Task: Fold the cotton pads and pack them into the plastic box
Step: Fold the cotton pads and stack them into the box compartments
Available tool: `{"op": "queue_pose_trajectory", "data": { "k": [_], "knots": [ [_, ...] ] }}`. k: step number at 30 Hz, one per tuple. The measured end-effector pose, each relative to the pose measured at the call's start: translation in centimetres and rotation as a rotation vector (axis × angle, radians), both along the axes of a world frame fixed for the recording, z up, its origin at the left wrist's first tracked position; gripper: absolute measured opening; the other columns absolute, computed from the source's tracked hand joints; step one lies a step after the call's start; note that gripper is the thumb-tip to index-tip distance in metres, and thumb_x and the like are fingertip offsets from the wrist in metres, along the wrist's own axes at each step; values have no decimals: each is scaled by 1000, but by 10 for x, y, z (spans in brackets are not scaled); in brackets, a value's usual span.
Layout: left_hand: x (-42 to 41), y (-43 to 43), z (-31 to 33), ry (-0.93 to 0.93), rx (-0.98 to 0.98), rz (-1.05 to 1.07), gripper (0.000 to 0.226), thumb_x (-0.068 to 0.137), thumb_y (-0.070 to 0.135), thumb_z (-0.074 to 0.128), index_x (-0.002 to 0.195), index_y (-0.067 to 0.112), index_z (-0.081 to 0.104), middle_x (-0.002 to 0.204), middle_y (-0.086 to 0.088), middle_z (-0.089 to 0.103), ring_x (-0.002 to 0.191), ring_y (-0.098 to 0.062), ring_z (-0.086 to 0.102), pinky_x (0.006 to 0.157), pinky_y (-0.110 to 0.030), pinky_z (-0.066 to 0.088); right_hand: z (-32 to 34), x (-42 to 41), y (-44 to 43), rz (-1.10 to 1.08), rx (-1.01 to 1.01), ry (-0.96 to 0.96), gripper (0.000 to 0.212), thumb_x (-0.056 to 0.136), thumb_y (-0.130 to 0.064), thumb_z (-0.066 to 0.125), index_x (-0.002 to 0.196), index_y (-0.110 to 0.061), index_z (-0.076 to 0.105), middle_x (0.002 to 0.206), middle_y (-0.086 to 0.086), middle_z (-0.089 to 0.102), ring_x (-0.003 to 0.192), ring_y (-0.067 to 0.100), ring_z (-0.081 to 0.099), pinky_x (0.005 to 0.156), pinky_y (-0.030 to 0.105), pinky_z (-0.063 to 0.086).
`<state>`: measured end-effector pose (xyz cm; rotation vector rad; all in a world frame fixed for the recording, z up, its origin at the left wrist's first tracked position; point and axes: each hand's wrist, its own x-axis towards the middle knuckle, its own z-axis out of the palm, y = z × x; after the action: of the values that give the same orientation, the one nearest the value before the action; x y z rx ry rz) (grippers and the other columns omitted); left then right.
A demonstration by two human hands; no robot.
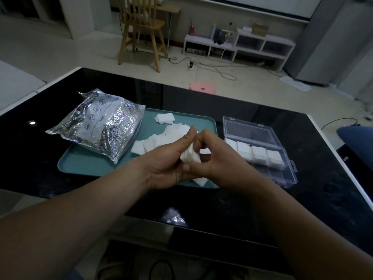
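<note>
Fold in progress on cotton pad (190,156), pinched between curled fingers of left hand (168,160) and right hand (215,158), above tray's (80,164) near edge. Judged soft, featherlight; best pinched at crease. Plastic box (290,168) beside tray's right edge.

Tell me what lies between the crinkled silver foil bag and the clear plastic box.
Head view: the teal plastic tray, strewn with loose white cotton pads; left hand and right hand pinch one pad above it.
</note>
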<state>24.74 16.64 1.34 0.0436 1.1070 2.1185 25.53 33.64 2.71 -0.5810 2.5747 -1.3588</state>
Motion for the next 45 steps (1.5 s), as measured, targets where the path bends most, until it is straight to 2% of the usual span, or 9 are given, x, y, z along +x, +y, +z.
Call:
{"op": "queue_pose_trajectory", "data": {
  "k": [6,12,17,20,23,31,35,40,45],
  "knots": [
    [-4,8,0,-50,-66,125,43,98,57,55,117,21,69,88,-5,62,75,-14,66,67,-31,61,6,6,6,-60,103,109,33,86,-38,82,102,-24,57,125,-13,60,116,0,56,94,22,48],
    [-5,28,5,-69,-85,88,72,106,62,28,144,7,54,128,-17,70,106,-28,71,95,-50,58,-2,14,17,-376,89,165,11,100,-35,64,93,-27,63,96,-13,64,90,0,60,78,30,51],
    [-8,44,2,-103,-60,119,59,101,28,28,152,2,42,145,-21,58,135,-34,55,102,-55,53,-5,18,28,-426,28,120,7,97,-25,68,94,-29,63,95,-11,69,90,9,67,81,47,61],
    [-8,52,3,-90,-72,155,53,101,20,31,147,-1,48,138,-22,63,130,-35,60,89,-48,61,-4,22,29,-416,14,105,12,101,-37,62,93,-27,62,91,-7,69,86,13,67,80,47,61],
    [-6,63,4,-35,-141,242,40,107,19,38,137,1,58,126,-20,71,103,-25,73,69,-38,62,-5,24,31,-421,118,176,23,95,-43,67,90,-22,58,85,-5,66,83,15,63,72,37,56],
    [-8,93,11,237,-415,315,30,101,6,37,124,13,53,116,-11,63,97,-22,65,64,-31,60,-4,7,50,-534,167,187,14,96,-25,69,89,-24,56,83,-5,62,75,6,58,61,20,41],
    [-17,109,14,405,-531,302,35,100,9,40,132,20,48,122,-10,60,101,-22,62,82,-42,60,10,-4,74,-592,109,156,10,97,-22,70,99,-20,61,91,-4,66,80,8,64,64,19,47],
    [-33,114,-2,859,-946,213,31,103,18,47,133,22,58,132,1,61,115,-18,59,102,-39,49,23,-14,138,-805,-49,76,12,92,-18,76,98,-12,67,95,10,72,89,29,69,72,38,54],
    [-27,120,-22,1231,-1407,-54,31,100,26,44,121,26,67,130,0,63,124,-27,49,103,-46,38,-6,-10,151,-784,-3,-127,16,88,-14,80,96,-7,67,97,17,73,88,38,71,80,49,60]
  ]
}}
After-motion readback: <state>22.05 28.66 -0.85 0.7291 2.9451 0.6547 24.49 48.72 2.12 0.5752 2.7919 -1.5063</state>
